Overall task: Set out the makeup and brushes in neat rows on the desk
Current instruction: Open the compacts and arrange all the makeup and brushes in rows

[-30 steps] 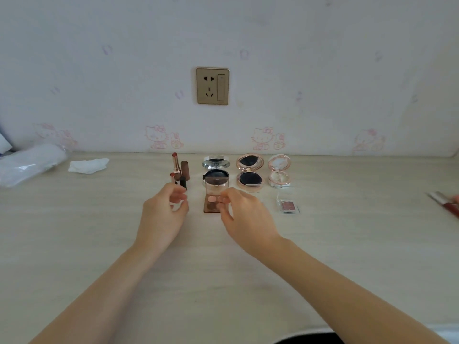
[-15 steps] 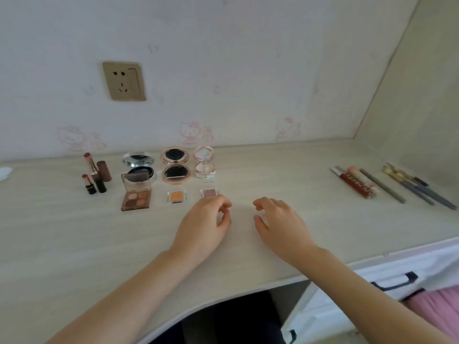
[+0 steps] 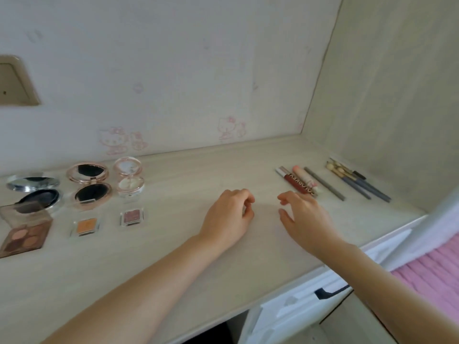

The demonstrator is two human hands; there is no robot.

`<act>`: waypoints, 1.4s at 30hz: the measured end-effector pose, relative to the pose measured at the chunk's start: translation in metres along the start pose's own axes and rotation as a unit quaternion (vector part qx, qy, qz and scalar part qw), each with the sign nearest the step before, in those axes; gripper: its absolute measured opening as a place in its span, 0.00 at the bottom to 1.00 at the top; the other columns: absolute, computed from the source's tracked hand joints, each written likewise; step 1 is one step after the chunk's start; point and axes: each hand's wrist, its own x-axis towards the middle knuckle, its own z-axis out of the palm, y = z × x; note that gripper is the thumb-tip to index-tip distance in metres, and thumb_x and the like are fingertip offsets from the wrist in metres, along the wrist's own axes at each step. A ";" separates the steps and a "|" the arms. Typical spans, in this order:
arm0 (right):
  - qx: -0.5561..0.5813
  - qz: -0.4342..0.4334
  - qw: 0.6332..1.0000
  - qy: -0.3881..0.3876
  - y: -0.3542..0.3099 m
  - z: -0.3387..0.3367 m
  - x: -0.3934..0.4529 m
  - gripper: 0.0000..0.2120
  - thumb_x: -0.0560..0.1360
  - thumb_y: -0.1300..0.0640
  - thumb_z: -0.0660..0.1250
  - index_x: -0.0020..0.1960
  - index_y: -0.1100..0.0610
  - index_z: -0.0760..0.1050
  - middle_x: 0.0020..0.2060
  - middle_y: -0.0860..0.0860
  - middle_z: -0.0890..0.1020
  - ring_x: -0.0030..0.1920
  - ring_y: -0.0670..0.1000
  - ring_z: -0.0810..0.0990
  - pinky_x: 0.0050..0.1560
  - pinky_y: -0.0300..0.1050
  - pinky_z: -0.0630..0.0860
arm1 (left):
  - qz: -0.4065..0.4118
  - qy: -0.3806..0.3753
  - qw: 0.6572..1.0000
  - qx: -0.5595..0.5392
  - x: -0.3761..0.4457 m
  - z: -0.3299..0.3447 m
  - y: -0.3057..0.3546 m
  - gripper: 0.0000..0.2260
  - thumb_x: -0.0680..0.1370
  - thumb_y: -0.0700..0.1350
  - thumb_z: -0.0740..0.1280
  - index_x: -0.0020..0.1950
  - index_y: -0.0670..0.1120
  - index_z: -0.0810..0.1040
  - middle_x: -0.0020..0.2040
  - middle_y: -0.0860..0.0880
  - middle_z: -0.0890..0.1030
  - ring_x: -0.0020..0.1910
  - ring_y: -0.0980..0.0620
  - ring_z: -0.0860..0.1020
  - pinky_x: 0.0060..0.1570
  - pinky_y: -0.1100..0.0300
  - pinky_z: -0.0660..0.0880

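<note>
Both my hands hover over bare desk and hold nothing. My left hand [image 3: 229,214] has loosely curled fingers; my right hand [image 3: 301,214] is relaxed, its fingertips just short of a red lip gloss tube [image 3: 294,181]. Beside the tube lie a peach tube [image 3: 304,178], a grey pencil [image 3: 324,183] and a bundle of brushes [image 3: 357,180], all slanted. On the left stand open compacts in a row: silver [image 3: 34,188], rose gold [image 3: 90,184], pink [image 3: 129,177]. In front of them lie a brown eyeshadow palette [image 3: 23,233], an orange pan [image 3: 85,225] and a mauve pan [image 3: 131,216].
The desk [image 3: 173,264] ends at a side panel [image 3: 397,100] on the right and the wall behind. A wall socket [image 3: 15,83] shows at the left edge. White drawers with a dark handle [image 3: 330,290] sit below the desk's front edge; pink fabric [image 3: 437,269] lies beyond.
The view has swung right, so the lipsticks have left the frame. Both hands moved right away from the palette and pans, toward the tubes and brushes.
</note>
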 end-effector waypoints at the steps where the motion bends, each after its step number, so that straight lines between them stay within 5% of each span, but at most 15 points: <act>1: 0.000 0.005 1.000 0.003 0.009 -0.004 0.007 0.15 0.77 0.56 0.63 0.63 0.55 0.73 0.62 0.50 0.77 0.60 0.52 0.74 0.55 0.49 0.75 | 0.002 -0.005 1.000 -0.003 0.011 0.006 0.002 0.07 0.76 0.40 0.64 0.52 0.47 0.78 0.47 0.51 0.81 0.51 0.51 0.75 0.51 0.54 0.73; 4: -0.005 0.030 1.000 0.003 0.034 -0.014 0.028 0.21 0.77 0.58 0.61 0.70 0.54 0.68 0.70 0.51 0.70 0.64 0.54 0.72 0.61 0.50 0.73 | -0.001 -0.026 1.000 -0.008 0.044 0.023 0.008 0.08 0.76 0.41 0.64 0.53 0.47 0.78 0.50 0.50 0.81 0.53 0.50 0.75 0.53 0.54 0.73; 8: -0.031 0.107 0.993 0.028 0.063 -0.022 0.052 0.16 0.78 0.57 0.59 0.64 0.54 0.72 0.59 0.55 0.78 0.57 0.58 0.75 0.50 0.49 0.75 | -0.020 -0.047 0.998 -0.024 0.088 0.047 0.013 0.08 0.76 0.42 0.63 0.53 0.45 0.79 0.52 0.48 0.81 0.55 0.47 0.75 0.54 0.54 0.72; 16: -0.061 0.200 0.978 -0.023 0.088 -0.012 0.088 0.18 0.78 0.45 0.59 0.55 0.58 0.75 0.45 0.55 0.79 0.44 0.56 0.76 0.39 0.45 0.71 | -0.049 -0.128 0.989 -0.052 0.152 0.090 0.026 0.16 0.80 0.47 0.60 0.67 0.45 0.72 0.62 0.42 0.76 0.68 0.45 0.65 0.65 0.53 0.67; 21: -0.081 0.220 0.971 -0.057 0.097 -0.001 0.099 0.15 0.78 0.47 0.59 0.47 0.57 0.77 0.33 0.51 0.76 0.32 0.50 0.73 0.28 0.41 0.65 | -0.079 -0.195 0.977 -0.025 0.168 0.110 0.034 0.19 0.82 0.49 0.55 0.72 0.46 0.66 0.67 0.40 0.72 0.71 0.43 0.62 0.67 0.52 0.64; 30: -0.037 0.214 0.976 0.011 0.093 -0.004 0.094 0.12 0.81 0.56 0.58 0.49 0.62 0.77 0.41 0.56 0.78 0.35 0.51 0.73 0.28 0.42 0.63 | -0.085 -0.093 0.981 -0.150 0.165 0.101 0.044 0.16 0.80 0.44 0.59 0.68 0.45 0.71 0.63 0.45 0.77 0.63 0.47 0.73 0.58 0.61 0.68; 32: 0.019 0.201 0.979 0.039 0.087 -0.008 0.094 0.12 0.81 0.57 0.57 0.50 0.63 0.76 0.44 0.59 0.79 0.40 0.54 0.76 0.33 0.45 0.71 | -0.133 -0.067 0.961 -0.231 0.164 0.092 0.046 0.15 0.79 0.43 0.62 0.66 0.44 0.72 0.60 0.45 0.78 0.58 0.47 0.77 0.57 0.57 0.73; 35: 0.120 0.182 0.973 0.071 0.070 -0.016 0.091 0.11 0.81 0.58 0.55 0.52 0.63 0.75 0.48 0.61 0.79 0.48 0.59 0.79 0.48 0.56 0.78 | -0.244 -0.037 0.872 -0.422 0.160 0.072 0.048 0.12 0.77 0.38 0.66 0.61 0.39 0.75 0.53 0.42 0.80 0.48 0.45 0.81 0.53 0.52 0.79; 39: 0.196 0.176 0.961 0.089 0.042 -0.027 0.083 0.09 0.80 0.55 0.59 0.51 0.57 0.76 0.42 0.55 0.81 0.40 0.53 0.82 0.35 0.48 0.79 | -0.275 -0.017 0.794 -0.543 0.140 0.038 0.043 0.10 0.76 0.34 0.67 0.57 0.36 0.77 0.45 0.42 0.78 0.42 0.46 0.79 0.52 0.53 0.80; 42: 0.380 0.214 0.896 0.088 0.020 -0.029 0.075 0.07 0.78 0.54 0.64 0.52 0.57 0.77 0.37 0.50 0.81 0.33 0.47 0.81 0.33 0.43 0.80 | -0.275 0.001 0.761 -0.587 0.119 0.012 0.035 0.09 0.75 0.32 0.68 0.54 0.36 0.76 0.43 0.43 0.78 0.41 0.46 0.79 0.53 0.52 0.79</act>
